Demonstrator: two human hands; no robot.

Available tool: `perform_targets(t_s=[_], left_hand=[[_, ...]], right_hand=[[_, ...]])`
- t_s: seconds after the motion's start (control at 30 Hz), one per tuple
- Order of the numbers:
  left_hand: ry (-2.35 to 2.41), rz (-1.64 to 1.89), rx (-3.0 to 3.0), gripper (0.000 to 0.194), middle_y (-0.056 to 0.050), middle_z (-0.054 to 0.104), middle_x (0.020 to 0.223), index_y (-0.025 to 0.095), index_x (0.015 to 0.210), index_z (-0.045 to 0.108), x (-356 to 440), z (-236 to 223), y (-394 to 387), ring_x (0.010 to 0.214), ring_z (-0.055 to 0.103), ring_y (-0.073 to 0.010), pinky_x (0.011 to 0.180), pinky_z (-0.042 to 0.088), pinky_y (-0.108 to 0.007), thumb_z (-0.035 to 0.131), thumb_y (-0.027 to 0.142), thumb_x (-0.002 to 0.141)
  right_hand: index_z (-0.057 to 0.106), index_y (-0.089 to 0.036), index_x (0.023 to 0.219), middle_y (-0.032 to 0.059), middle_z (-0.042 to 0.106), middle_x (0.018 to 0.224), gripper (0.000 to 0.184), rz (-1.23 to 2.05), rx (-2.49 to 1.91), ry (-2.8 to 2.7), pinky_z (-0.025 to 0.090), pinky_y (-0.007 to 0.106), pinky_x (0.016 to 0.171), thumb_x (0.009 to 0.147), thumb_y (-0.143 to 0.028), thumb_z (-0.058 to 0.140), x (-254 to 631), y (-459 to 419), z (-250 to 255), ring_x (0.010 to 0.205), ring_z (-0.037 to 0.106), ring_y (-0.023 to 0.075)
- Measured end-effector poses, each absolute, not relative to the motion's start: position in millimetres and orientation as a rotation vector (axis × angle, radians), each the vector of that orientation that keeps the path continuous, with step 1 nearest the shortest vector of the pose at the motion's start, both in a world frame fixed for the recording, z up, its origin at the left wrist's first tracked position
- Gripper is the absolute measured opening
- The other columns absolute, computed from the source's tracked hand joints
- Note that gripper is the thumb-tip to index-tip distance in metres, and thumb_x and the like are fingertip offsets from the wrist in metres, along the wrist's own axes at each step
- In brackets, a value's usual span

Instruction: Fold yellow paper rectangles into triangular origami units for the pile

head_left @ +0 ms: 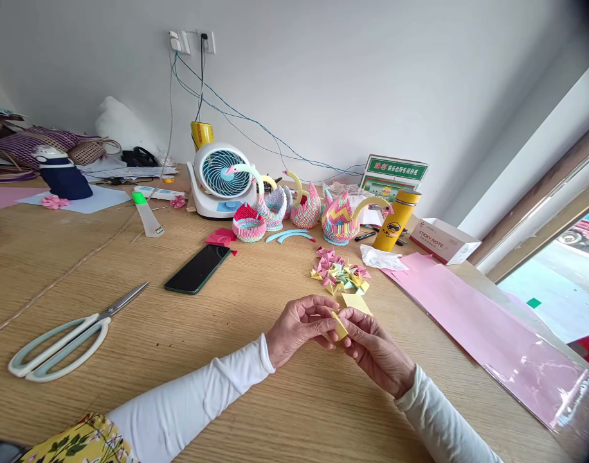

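Note:
Between both hands, above the wooden table, is a small folded piece of yellow paper. My left hand pinches it from the left with thumb and fingers. From the right, my right hand grips the same piece, fingers closed round its edge. Just beyond the fingertips lies a yellow paper sheet, partly hidden by the right hand. Behind that is a pile of folded paper pieces in pink, yellow and green.
Left of the hands lie a phone and white-handled scissors. Paper swans, a fan and a yellow bottle stand at the back. Pink paper sheets lie along the right, near a sticky note box.

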State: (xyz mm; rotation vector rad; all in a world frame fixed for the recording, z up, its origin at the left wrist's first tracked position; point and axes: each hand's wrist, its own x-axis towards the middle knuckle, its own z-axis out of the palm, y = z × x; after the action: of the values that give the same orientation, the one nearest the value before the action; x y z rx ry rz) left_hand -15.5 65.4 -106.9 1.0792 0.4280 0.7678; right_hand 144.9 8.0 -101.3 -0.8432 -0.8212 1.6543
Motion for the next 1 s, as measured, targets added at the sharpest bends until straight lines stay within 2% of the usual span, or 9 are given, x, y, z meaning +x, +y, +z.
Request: perform_targets(t_s=[0.33, 0.5, 0.6, 0.8, 1.0], left_hand=[[0.466, 0.784, 1.162, 0.031, -0.005, 0.067, 0.07, 0.008, 0.091, 0.066, -16.0, -105.4, 64.5, 0.065, 0.063, -0.0134, 0.057, 0.055, -0.024, 0.074, 0.031, 0.071], [0.527, 0.891, 1.158, 0.029, -0.005, 0.067, 0.073, 0.01, 0.089, 0.061, -15.3, -107.8, 65.4, 0.068, 0.066, -0.0148, 0.056, 0.055, -0.023, 0.072, 0.031, 0.073], [0.537, 0.955, 1.21, 0.028, -0.006, 0.067, 0.075, 0.01, 0.089, 0.06, -14.7, -109.6, 66.1, 0.069, 0.066, -0.0154, 0.053, 0.055, -0.022, 0.07, 0.032, 0.075], [0.581, 0.998, 1.299, 0.029, -0.004, 0.066, 0.073, 0.01, 0.089, 0.059, -13.8, -108.6, 62.3, 0.066, 0.066, -0.015, 0.051, 0.054, -0.021, 0.07, 0.032, 0.074], [0.642, 1.01, 1.383, 0.032, -0.01, 0.069, 0.087, 0.009, 0.097, 0.064, -14.7, -106.5, 60.1, 0.079, 0.068, -0.0194, 0.055, 0.055, -0.022, 0.068, 0.032, 0.076]], right_hand=[[0.066, -0.016, 0.08, 0.0007, 0.062, 0.07, 0.016, 1.659, -0.836, -0.804, 0.038, 0.012, 0.047, 0.079, -0.03, 0.072, 145.5, 8.1, -101.0, 0.054, 0.05, 0.0039], [0.065, -0.018, 0.091, 0.0014, 0.062, 0.077, 0.023, 1.576, -0.881, -0.873, 0.038, 0.015, 0.048, 0.08, -0.038, 0.069, 142.3, 6.8, -100.9, 0.056, 0.051, 0.0058], [0.061, -0.019, 0.095, 0.0009, 0.062, 0.082, 0.024, 1.432, -0.954, -0.99, 0.038, 0.016, 0.049, 0.078, -0.033, 0.071, 138.3, 6.7, -102.6, 0.058, 0.05, 0.0061], [0.053, -0.021, 0.092, -0.0015, 0.062, 0.073, 0.031, 1.22, -1.062, -0.979, 0.037, 0.017, 0.044, 0.074, -0.033, 0.075, 136.5, 8.0, -107.7, 0.057, 0.053, 0.0089], [0.054, -0.019, 0.083, -0.0005, 0.064, 0.07, 0.031, 1.164, -1.08, -0.93, 0.04, 0.018, 0.045, 0.069, -0.033, 0.079, 138.6, 9.2, -108.9, 0.057, 0.056, 0.0105]])
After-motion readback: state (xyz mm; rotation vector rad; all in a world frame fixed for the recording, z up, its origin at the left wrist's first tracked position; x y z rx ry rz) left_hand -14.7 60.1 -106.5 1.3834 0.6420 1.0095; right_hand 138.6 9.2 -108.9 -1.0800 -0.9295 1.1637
